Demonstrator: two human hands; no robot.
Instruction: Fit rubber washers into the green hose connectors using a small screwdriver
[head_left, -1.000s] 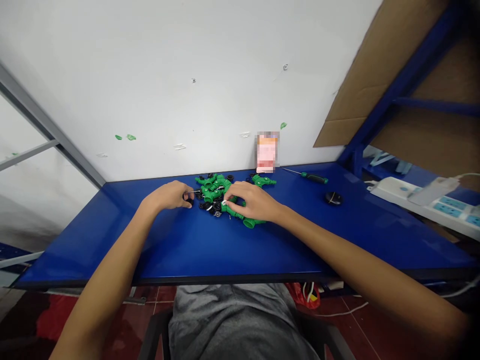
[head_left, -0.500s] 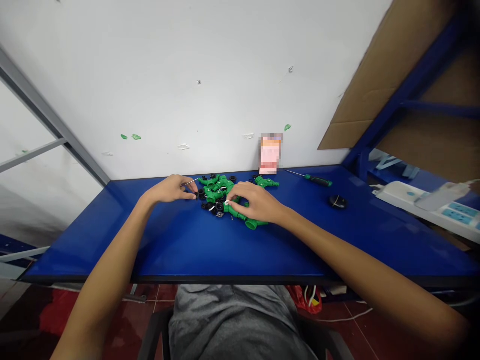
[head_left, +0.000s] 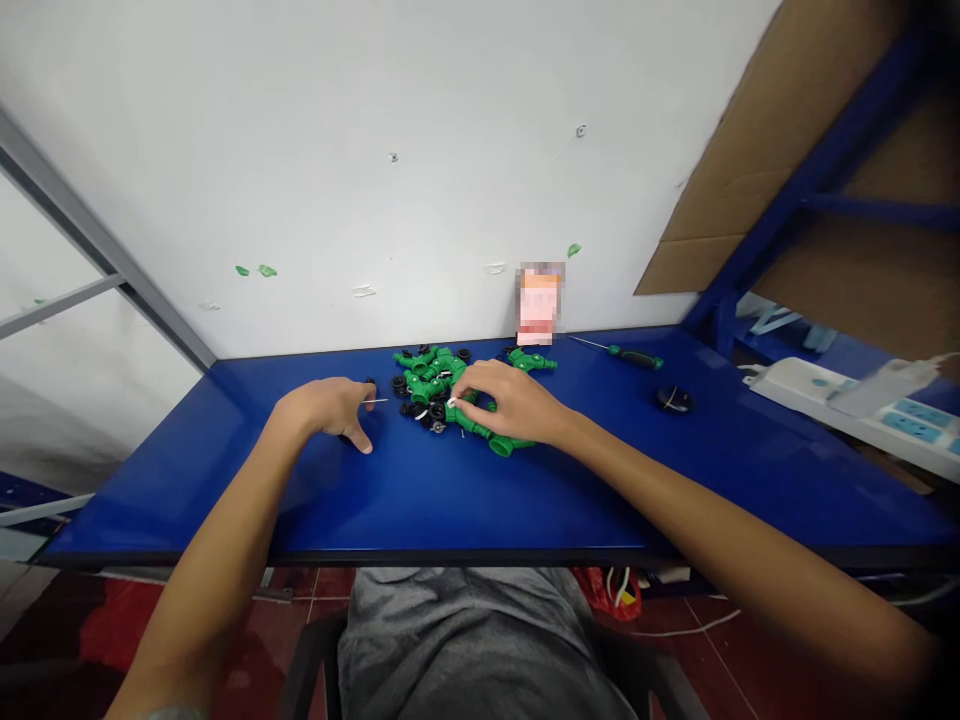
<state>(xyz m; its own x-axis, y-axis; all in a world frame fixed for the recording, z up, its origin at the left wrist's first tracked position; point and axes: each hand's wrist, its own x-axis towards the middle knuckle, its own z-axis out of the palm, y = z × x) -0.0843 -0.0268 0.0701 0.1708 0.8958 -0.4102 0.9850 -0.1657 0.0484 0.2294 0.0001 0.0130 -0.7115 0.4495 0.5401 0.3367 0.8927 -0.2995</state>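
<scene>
My left hand (head_left: 330, 408) is over the blue tabletop (head_left: 360, 510), left of a pile of green plastic fittings (head_left: 427, 385). Its thumb is spread away from the curled fingers. A thin metal rod (head_left: 378, 401) sticks out from those fingers; its other end is hidden by the hand. Small black pieces show beside the fingertips and under the palm. At the pile's right side, my right hand (head_left: 502, 395) pinches a small white piece (head_left: 451, 403) at the end of a green fitting (head_left: 466, 421). Several black rings (head_left: 437, 410) lie among the fittings.
A green-and-black screwdriver (head_left: 636, 357) lies at the back right, with a round black object (head_left: 676, 399) in front of it. A blurred pink card (head_left: 538, 305) leans on the wall. A white power strip (head_left: 847, 405) sits at the right edge.
My left hand has drawn back from the pile, moving left and toward me, and its thumb has opened away from the fingers. My right hand stays in place at the white piece.
</scene>
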